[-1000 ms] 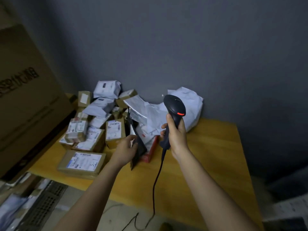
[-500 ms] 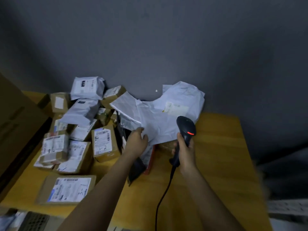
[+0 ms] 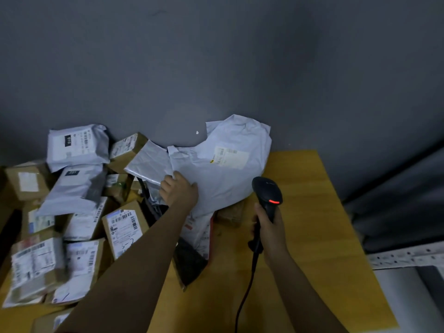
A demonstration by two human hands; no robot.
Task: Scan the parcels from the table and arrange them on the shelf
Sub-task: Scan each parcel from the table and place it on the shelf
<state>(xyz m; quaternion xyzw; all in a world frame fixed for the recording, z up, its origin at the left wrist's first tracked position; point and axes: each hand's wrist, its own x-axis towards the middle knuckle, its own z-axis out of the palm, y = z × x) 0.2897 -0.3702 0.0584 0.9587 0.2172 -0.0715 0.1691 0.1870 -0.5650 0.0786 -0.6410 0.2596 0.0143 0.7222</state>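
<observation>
Two bare forearms reach into view from the bottom edge, seen from a head-worn camera in a dimly lit room. No sleeve shows on either arm: both are uncovered from the frame's edge to the wrist. The left hand (image 3: 179, 192) wears no glove, and no ring, watch or band can be made out on it or on its wrist. The right hand (image 3: 270, 227) is likewise ungloved, its wrist plain. The left forearm appears broad and long because it lies close to the wide-angle lens; the right looks narrower. The low light leaves fine detail such as nails hard to tell.
</observation>
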